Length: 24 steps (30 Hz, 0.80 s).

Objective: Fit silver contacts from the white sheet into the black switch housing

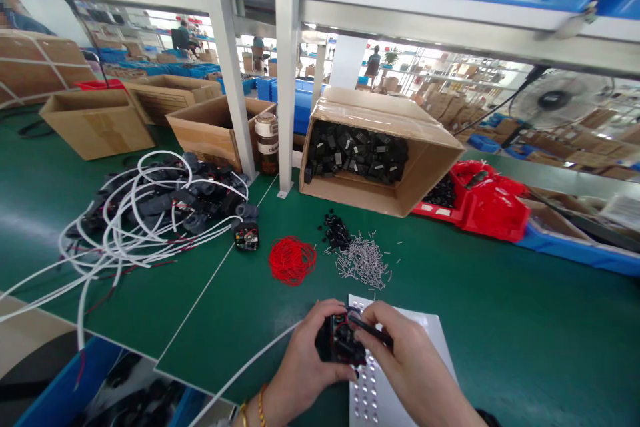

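My left hand [306, 355] is closed around a small black housing [346, 341], whose open side shows circuitry and thin red wire. A white cable [260, 358] runs from near the left hand down to the bottom edge. In my closed right hand [406, 347] is a slim black tool [374, 331], its tip at the housing's upper part; its exact kind cannot be made out. Below both hands lies a light metal plate [434, 333] with rows of round raised spots. Ahead of them are a coil of red wire [293, 260] and a heap of small silvery pins [364, 261].
Black small parts [337, 232] touch the pin heap. At left, black housings with white cables [145, 200] form a tangled pile beside a single open housing [247, 236]. A tipped cardboard box [385, 107] holds black pieces. Red bins [493, 203], a fan [550, 100] and metal posts [287, 80] stand behind.
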Available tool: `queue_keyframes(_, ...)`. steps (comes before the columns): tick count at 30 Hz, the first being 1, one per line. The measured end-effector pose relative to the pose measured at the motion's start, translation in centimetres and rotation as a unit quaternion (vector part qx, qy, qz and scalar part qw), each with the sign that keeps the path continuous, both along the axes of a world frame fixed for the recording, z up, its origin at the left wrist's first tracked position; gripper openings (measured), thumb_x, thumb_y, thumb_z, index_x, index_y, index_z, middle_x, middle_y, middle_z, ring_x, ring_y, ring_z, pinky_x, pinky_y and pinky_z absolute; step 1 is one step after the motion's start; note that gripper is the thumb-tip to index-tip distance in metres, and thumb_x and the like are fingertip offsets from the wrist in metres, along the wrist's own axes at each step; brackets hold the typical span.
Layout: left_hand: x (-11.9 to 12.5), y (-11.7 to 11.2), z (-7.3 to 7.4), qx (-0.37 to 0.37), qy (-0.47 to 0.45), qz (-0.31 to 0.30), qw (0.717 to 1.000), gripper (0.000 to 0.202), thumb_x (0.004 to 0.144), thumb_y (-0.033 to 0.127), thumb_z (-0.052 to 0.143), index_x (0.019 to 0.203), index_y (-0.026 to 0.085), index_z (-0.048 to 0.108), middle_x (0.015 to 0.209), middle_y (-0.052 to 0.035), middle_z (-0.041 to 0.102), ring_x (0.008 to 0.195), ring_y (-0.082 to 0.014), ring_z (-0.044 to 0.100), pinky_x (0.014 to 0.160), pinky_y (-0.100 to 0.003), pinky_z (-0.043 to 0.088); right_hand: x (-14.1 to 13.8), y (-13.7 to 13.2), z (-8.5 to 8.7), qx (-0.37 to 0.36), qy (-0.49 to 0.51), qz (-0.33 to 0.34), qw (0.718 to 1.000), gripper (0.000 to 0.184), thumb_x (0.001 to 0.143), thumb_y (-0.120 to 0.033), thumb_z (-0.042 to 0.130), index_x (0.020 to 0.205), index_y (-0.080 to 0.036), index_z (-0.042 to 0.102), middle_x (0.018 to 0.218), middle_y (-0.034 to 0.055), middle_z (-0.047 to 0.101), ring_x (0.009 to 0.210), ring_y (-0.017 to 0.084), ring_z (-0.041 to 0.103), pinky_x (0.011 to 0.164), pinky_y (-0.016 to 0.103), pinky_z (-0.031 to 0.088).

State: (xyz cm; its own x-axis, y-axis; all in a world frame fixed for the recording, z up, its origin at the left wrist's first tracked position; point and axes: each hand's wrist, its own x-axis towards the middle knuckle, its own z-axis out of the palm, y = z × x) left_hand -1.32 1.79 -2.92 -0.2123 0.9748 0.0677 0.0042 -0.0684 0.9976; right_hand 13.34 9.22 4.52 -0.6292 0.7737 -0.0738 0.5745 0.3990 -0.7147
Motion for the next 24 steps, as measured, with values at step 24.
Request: queue_keyframes(24,1.1,-1.1,-1.8,-0.038,-0.066,0.039,0.996,0.087,0.048,0.048,0.087,0.123,0.025,0.050,0.126,-0.0064,0.057,0.118,-0.0305,0.049,0.103,-0.040,0.038,-3.0,5.4,0.7,-0.076,-0.037,0.150,0.985,0.017,0.072,-0.001,0.058,0.073,-0.017,0.063,0.073,-0.0031,0.063,0.068,0.011,0.055,0.062,0.022,0.037)
